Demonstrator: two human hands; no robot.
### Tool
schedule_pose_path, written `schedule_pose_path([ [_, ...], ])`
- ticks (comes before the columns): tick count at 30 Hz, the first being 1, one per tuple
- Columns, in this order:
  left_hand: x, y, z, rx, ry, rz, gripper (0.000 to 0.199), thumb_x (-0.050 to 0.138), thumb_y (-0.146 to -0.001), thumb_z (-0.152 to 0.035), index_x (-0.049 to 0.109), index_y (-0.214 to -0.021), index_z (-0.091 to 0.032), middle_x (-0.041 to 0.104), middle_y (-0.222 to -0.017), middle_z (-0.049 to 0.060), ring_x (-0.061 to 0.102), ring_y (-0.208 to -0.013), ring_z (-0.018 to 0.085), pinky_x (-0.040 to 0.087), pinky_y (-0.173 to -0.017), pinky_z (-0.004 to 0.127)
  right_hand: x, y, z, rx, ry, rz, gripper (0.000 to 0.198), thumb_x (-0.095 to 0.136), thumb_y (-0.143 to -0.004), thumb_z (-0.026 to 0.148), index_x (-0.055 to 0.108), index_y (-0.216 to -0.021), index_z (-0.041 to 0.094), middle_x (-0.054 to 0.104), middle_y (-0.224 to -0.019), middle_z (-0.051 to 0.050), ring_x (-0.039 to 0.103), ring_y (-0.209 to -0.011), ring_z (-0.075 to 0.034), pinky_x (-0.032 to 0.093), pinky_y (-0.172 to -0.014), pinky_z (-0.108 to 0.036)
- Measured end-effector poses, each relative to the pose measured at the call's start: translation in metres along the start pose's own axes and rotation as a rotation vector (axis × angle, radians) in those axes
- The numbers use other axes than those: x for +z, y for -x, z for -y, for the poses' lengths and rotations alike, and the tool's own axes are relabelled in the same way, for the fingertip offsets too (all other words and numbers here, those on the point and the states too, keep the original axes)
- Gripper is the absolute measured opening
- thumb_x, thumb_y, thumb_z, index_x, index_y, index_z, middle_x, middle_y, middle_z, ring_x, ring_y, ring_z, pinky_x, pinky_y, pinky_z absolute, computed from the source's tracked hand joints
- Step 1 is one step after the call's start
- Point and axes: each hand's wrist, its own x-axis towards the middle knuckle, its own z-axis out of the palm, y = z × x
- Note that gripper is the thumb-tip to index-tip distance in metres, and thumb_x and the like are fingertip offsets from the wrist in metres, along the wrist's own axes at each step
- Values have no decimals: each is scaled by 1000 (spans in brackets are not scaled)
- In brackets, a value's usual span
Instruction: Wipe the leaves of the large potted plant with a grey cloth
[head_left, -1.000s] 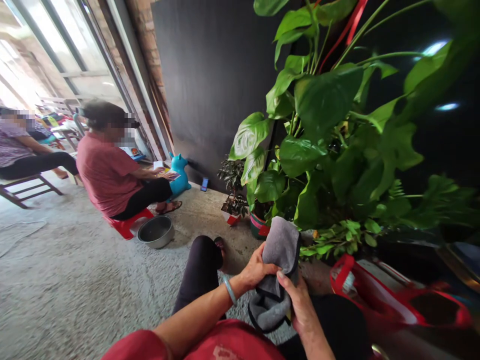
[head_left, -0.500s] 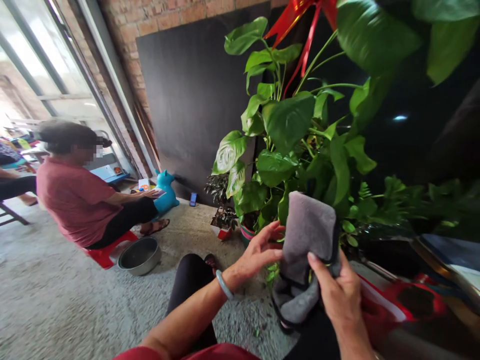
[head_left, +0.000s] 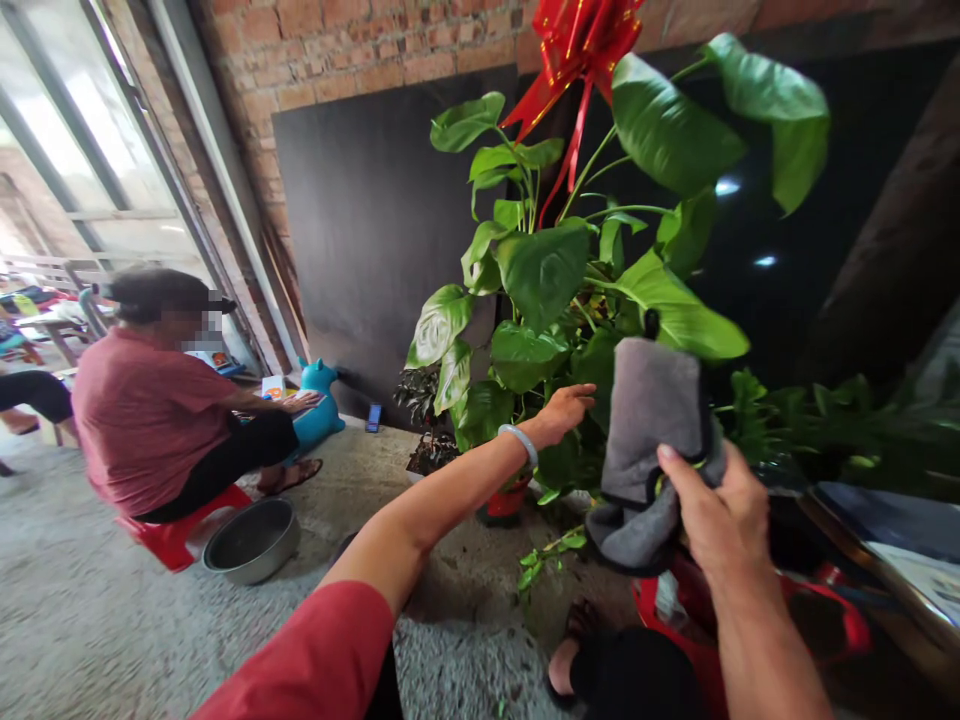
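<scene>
A grey cloth with dark edging (head_left: 651,410) hangs in folds from my right hand (head_left: 720,510), its thumb pressed across the front and the other fingers behind. My left hand (head_left: 566,412), with a pale bangle at the wrist, is stretched forward beside the big leafy potted plant (head_left: 544,270). Its fingers reach out towards the leaves, apart from the cloth, and hold nothing that I can see. Whether they touch a leaf I cannot tell. A red bow (head_left: 581,50) sits high on the plant.
To the left a person in a pink shirt (head_left: 146,410) sits on a red stool (head_left: 169,530), near a grey basin (head_left: 253,545). A blue animal figure (head_left: 319,405) and a phone (head_left: 373,418) stand by the dark board (head_left: 375,230). Red items (head_left: 840,610) lie at the lower right.
My left hand has moved away from the cloth, forward and up to the plant's leaves. My right hand has raised the cloth and carried it a little to the right. The view has shifted.
</scene>
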Motion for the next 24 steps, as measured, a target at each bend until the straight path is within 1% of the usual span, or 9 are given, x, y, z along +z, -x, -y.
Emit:
schedule_pose_path([
  [2, -11, 10, -8, 33, -49, -43, 31, 66, -81, -10, 78, -109, -15, 75, -120, 10, 62, -116, 25, 45, -107, 40, 1, -24, 8, -78, -40, -116, 60, 71, -72, 57, 71, -119, 19, 76, -107, -13, 70, -101, -34, 52, -92, -46],
  [5, -31, 29, -27, 119, -7, 3, 31, 69, -86, -19, 77, -115, -16, 69, -135, 12, 59, -126, 27, 43, -108, 40, 20, -47, 9, -177, -102, -186, 60, 70, -76, 53, 68, -125, 18, 74, -116, -15, 69, -105, -34, 52, -95, -47],
  [7, -43, 38, -37, 138, 14, 37, 31, 71, -87, -24, 77, -117, -17, 68, -137, 12, 57, -130, 28, 43, -108, 40, 41, -48, 0, -158, -64, -111, 58, 67, -74, 53, 68, -119, 17, 74, -112, -17, 69, -103, -34, 51, -93, -48],
  [11, -64, 46, -40, 129, -50, -10, 34, 73, -87, -28, 76, -119, -17, 71, -132, 12, 57, -132, 30, 45, -108, 40, 63, -24, -26, -29, 153, 188, 36, 67, -63, 49, 68, -86, 23, 71, -80, -13, 67, -83, -36, 52, -81, -51],
  [14, -72, 48, -35, 112, -81, -53, 37, 73, -87, -28, 75, -122, -15, 71, -133, 14, 58, -131, 31, 46, -108, 41, 52, -15, -23, -18, 214, 170, 31, 65, -65, 57, 62, -72, 26, 65, -68, -10, 64, -74, -34, 51, -74, -49],
  [16, -70, 50, -33, 102, -74, -38, 39, 71, -89, -29, 74, -125, -14, 69, -136, 15, 57, -133, 32, 47, -107, 42, 45, -21, -5, -101, 170, 39, 40, 63, -71, 62, 66, -84, 23, 69, -79, -13, 66, -81, -35, 51, -79, -48],
  [19, -58, 54, -30, 113, -63, 13, 39, 69, -90, -28, 72, -128, -16, 66, -140, 14, 55, -136, 32, 48, -107, 41, 54, -39, 20, -250, 89, -51, 58, 59, -81, 56, 63, -124, 18, 71, -118, -20, 66, -109, -35, 48, -95, -46],
  [21, -51, 57, -29, 135, -61, 36, 39, 70, -90, -27, 72, -127, -17, 67, -140, 13, 55, -137, 31, 47, -108, 41, 69, -43, 15, -167, 137, 65, 57, 59, -80, 49, 61, -127, 17, 69, -123, -20, 65, -114, -34, 47, -97, -46],
  [24, -52, 59, -27, 155, -62, 25, 39, 72, -89, -27, 73, -126, -17, 67, -138, 13, 56, -135, 32, 47, -109, 42, 81, -26, -28, 47, 238, 250, 39, 62, -70, 43, 68, -99, 18, 73, -92, -17, 69, -94, -36, 50, -85, -48],
])
